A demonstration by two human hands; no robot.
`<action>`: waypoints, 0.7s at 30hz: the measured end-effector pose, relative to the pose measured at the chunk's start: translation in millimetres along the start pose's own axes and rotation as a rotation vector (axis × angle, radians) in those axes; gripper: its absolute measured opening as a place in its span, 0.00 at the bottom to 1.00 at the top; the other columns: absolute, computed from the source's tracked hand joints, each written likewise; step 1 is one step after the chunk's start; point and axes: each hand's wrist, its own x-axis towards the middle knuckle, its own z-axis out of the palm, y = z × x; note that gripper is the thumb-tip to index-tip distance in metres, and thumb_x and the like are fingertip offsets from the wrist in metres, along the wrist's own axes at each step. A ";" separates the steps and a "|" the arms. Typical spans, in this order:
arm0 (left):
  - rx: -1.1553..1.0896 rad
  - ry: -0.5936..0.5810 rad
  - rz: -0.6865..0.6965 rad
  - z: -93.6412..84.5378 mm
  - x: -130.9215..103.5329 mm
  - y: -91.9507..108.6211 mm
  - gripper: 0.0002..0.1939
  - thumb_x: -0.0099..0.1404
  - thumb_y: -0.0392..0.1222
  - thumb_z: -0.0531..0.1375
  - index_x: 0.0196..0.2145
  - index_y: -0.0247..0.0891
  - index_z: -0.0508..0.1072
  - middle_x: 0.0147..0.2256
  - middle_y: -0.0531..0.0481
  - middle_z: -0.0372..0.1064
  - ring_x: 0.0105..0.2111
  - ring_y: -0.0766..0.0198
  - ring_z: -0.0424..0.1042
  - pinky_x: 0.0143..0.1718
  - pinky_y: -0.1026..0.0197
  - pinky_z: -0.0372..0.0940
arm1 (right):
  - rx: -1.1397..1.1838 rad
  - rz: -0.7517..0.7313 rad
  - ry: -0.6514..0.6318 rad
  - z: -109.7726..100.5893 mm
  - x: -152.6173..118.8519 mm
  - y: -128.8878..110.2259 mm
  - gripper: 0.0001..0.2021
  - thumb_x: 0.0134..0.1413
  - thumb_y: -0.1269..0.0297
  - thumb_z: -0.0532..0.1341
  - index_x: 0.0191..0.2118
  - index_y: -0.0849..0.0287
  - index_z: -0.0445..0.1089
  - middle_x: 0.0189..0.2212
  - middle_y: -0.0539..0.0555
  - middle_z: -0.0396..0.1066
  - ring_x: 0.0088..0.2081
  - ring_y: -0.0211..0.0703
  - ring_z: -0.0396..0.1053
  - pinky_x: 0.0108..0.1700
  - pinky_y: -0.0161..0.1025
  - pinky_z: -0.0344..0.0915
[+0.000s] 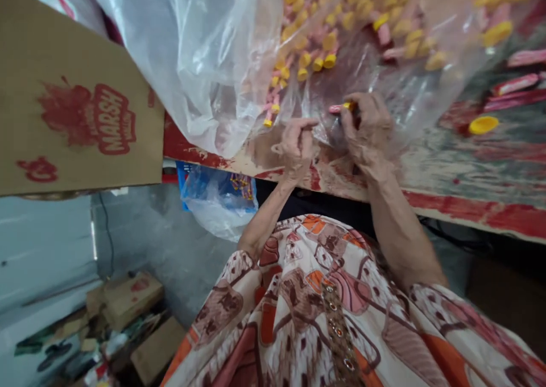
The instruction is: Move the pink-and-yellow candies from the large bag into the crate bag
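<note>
Both hands work at the table edge [341, 185]: right hand [369, 128] fingers pinch a pink-yellow piece [341, 107], left hand [296, 142] curled closed.

Pink stick [336, 108] with yellow cap at the right fingers [350, 107]. Beyond the fingers, clear bag [213, 51] of pink-yellow pieces; bench [469, 171] worn red. Dress [324, 313] orange-brown patterned.

Marsh cardboard box [81, 97], floor cartons [128, 301]
</note>
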 end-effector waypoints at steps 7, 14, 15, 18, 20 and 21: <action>-0.080 0.194 0.280 -0.3 -8.5 -0.9 0.15 0.91 0.48 0.54 0.54 0.44 0.80 0.47 0.40 0.82 0.49 0.49 0.82 0.53 0.46 0.78 | -0.100 -0.071 0.130 5.1 0.1 14.4 0.14 0.81 0.59 0.58 0.58 0.57 0.79 0.54 0.65 0.82 0.55 0.56 0.77 0.60 0.51 0.72; -0.051 0.115 0.200 -10.1 -14.4 12.6 0.15 0.91 0.43 0.50 0.53 0.46 0.77 0.48 0.42 0.81 0.50 0.51 0.84 0.56 0.48 0.81 | -0.215 -0.022 0.152 2.7 2.9 13.3 0.16 0.76 0.61 0.57 0.56 0.60 0.80 0.52 0.66 0.81 0.49 0.56 0.77 0.57 0.54 0.74; -0.074 0.154 0.201 -11.9 -14.1 15.3 0.15 0.92 0.43 0.50 0.54 0.45 0.77 0.48 0.42 0.81 0.49 0.52 0.84 0.55 0.48 0.82 | -0.217 -0.025 0.163 2.1 3.7 13.4 0.16 0.75 0.61 0.58 0.55 0.60 0.80 0.50 0.65 0.81 0.46 0.55 0.77 0.56 0.53 0.74; -0.040 0.224 0.178 -12.6 -12.7 15.7 0.14 0.92 0.43 0.52 0.56 0.45 0.78 0.49 0.41 0.81 0.49 0.51 0.84 0.55 0.48 0.82 | -0.212 -0.042 0.179 0.0 5.5 14.8 0.17 0.73 0.60 0.58 0.55 0.61 0.81 0.46 0.63 0.79 0.43 0.54 0.75 0.54 0.53 0.75; 0.023 0.170 0.121 -8.7 -10.4 9.3 0.10 0.90 0.39 0.55 0.53 0.46 0.78 0.47 0.42 0.80 0.48 0.51 0.84 0.55 0.49 0.82 | -0.230 -0.030 0.178 -1.6 6.0 15.3 0.16 0.72 0.61 0.59 0.54 0.61 0.81 0.44 0.62 0.77 0.42 0.55 0.75 0.53 0.53 0.74; 0.039 0.127 0.079 -6.1 -8.9 5.4 0.09 0.88 0.37 0.58 0.51 0.47 0.78 0.47 0.43 0.80 0.48 0.52 0.85 0.55 0.49 0.82 | -0.239 -0.020 0.176 -2.3 6.2 15.1 0.15 0.71 0.61 0.59 0.54 0.60 0.80 0.43 0.61 0.77 0.41 0.54 0.74 0.52 0.53 0.74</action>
